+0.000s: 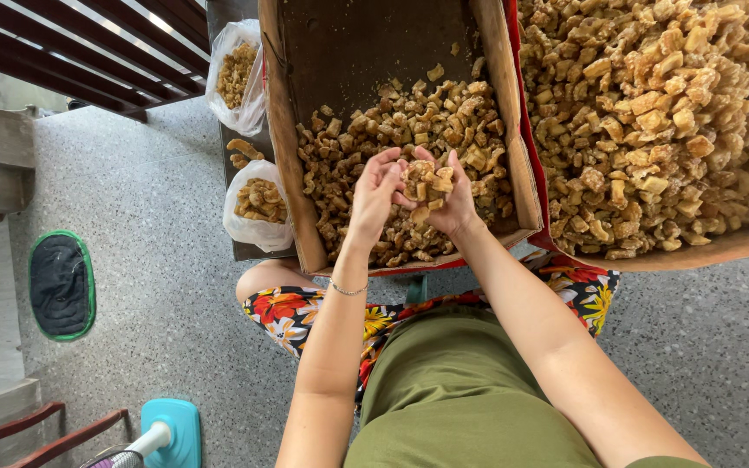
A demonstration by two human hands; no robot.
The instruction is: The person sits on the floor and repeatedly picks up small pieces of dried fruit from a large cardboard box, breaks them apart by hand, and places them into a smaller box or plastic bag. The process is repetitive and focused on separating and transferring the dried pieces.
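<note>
My left hand and my right hand are cupped together over a cardboard box. Between them they hold a small heap of golden-brown fried chunks. The box beneath is partly filled with the same fried chunks, piled toward its near end. A thin bracelet circles my left wrist. Both forearms reach forward from my lap.
A larger box heaped with the same chunks stands at the right, touching the first. Two clear plastic bags of chunks sit left of the box. A dark mat lies on the speckled floor; a teal mop head is near my knee.
</note>
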